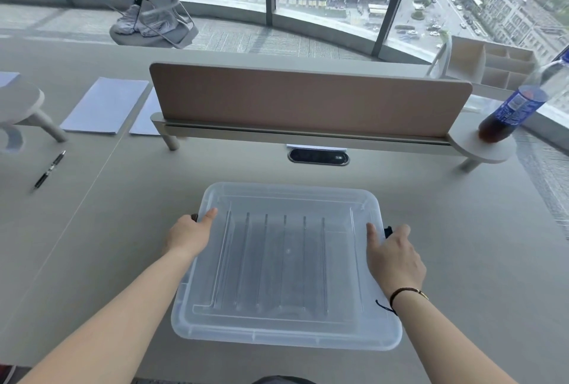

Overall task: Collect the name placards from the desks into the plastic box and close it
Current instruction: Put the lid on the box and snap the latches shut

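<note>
A clear plastic box [286, 263] stands on the grey desk in front of me with its translucent lid on top. Through the lid I make out several upright clear placards in a row. My left hand [187, 234] grips the box's left side, thumb lying on the lid edge, fingers over a dark latch. My right hand [394, 255] holds the right side the same way, thumb on the lid, fingers by a black latch [388, 231].
A tan divider panel [308, 100] runs across the desk behind the box, with a cable port [318, 156] below it. A cola bottle [512, 111] sits on a round shelf at right. Papers [106, 104] and a pen [49, 169] lie at left.
</note>
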